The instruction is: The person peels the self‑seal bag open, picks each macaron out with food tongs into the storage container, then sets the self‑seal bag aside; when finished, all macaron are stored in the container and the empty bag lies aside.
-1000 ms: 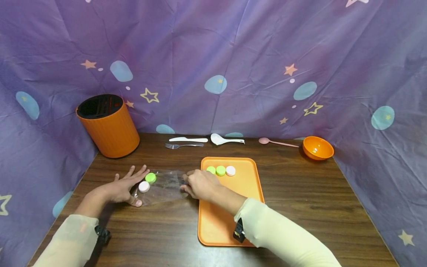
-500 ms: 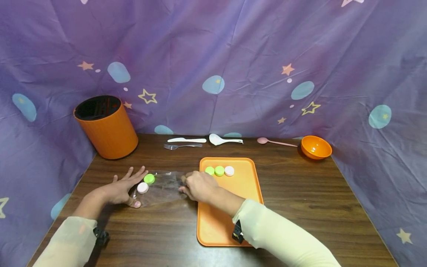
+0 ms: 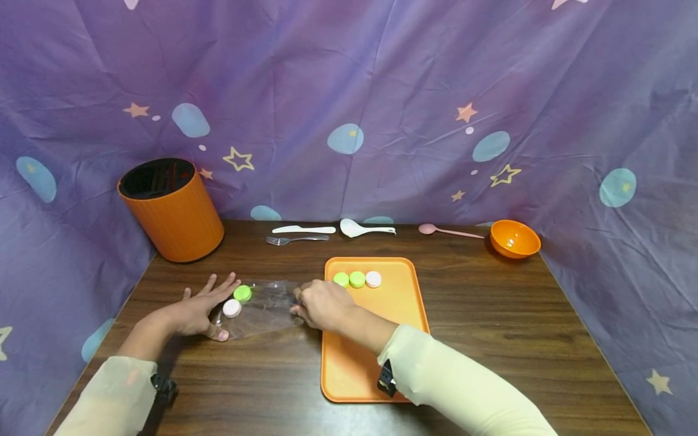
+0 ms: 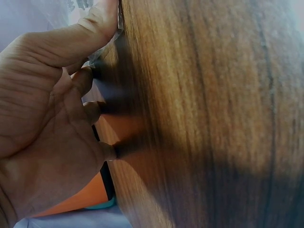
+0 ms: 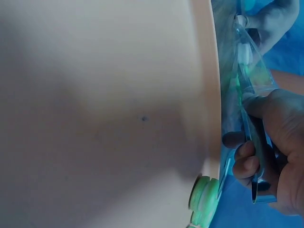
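Observation:
A clear plastic bag (image 3: 267, 312) lies flat on the wooden table between the hands. At its left end are a green disc (image 3: 242, 293) and a pale pink disc (image 3: 231, 308), macaron-like; whether inside or on top I cannot tell. My left hand (image 3: 197, 310) presses that end with spread fingers, its thumb (image 4: 97, 28) at the film in the left wrist view. Beside the tray, my right hand (image 3: 324, 304) pinches the bag's right end. In the right wrist view a dark shiny strip (image 5: 258, 137) runs through its grip; its kind is unclear.
An orange tray (image 3: 371, 369) holds two green discs (image 3: 357, 279) and one pale disc (image 3: 373, 279). Behind lie a white knife (image 3: 303, 229), fork (image 3: 297, 240), white ladle (image 3: 366, 229) and pink spoon (image 3: 449, 231). An orange knife block (image 3: 180, 218) stands left, an orange bowl (image 3: 515, 240) right.
The whole head view has shifted slightly. Both hands keep their places on the bag, and the discs have not visibly moved on the table.

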Tool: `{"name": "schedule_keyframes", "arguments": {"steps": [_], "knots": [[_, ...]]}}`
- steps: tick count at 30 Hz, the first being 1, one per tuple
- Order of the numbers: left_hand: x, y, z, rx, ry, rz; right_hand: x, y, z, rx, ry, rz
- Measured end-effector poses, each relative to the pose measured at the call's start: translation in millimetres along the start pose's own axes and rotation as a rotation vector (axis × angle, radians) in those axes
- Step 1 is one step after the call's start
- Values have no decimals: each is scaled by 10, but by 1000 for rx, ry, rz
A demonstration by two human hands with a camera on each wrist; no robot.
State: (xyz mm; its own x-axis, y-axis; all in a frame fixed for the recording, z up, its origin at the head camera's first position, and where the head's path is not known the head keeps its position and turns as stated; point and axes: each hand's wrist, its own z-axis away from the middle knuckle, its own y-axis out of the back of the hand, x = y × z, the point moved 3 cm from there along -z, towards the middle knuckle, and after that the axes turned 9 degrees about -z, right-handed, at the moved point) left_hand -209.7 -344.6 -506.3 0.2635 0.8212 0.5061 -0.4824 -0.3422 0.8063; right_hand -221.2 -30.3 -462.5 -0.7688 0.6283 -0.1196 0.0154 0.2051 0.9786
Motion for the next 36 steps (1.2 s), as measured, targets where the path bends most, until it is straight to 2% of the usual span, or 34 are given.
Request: {"name": "schedule_keyframes", "arguments": {"steps": [9,13,18,21,26,29,36], "knots": [[290,98,76,-38,47,21,-10,-7,11,-1,-3,4],[279,84,85,-37,35,35,-15,-6,13,-2,1,19],[138,40,55,-15,-14,56,-12,-5,0,-13,-5,32],[65,20,25,-11,7,23,-10,0,-9,-11,-5,42],[179,70,41,-37,57,4,-4,31,3,-10,-6,30],[282,111,70,-51,51,22,2,66,27,-14,-10,15],[327,121,90,-46,55,17,43,122,116,19,-2,-7]]}}
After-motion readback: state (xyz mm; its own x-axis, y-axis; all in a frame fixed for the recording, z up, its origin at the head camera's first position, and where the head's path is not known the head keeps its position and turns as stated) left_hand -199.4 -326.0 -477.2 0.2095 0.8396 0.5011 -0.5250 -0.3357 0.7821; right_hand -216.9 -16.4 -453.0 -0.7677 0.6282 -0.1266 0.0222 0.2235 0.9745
